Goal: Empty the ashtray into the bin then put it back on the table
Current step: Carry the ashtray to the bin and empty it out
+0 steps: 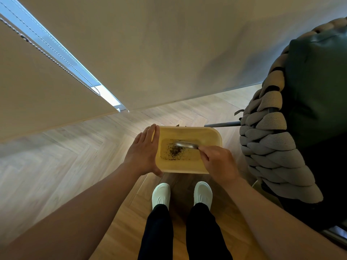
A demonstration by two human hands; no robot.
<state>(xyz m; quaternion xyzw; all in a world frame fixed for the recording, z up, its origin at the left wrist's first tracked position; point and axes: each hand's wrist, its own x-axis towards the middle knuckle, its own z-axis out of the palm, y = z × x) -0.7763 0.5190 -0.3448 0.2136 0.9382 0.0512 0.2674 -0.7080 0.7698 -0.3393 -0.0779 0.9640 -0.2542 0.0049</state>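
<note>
Ashtray (185, 144) is hanging tilted inside the yellow bin (187, 128), above the ash (174, 152) on the bin's floor, as I am pinching its rim in my right hand (217, 162), bracing the bin's left wall with my flat left hand (142, 152), and judging a low, gentle tap safest.

The left forearm (84, 201) comes in from 7 o'clock and the right forearm (272, 209) from 5 o'clock, both bare. The left hand (142, 152) lies flat against the 9 o'clock side of the bin (187, 128), fingers straight and together (thumb tucked at the near corner). The right hand (218, 163), fingers curled, pinches the 3 o'clock end of the tilted ashtray (185, 143).
</note>
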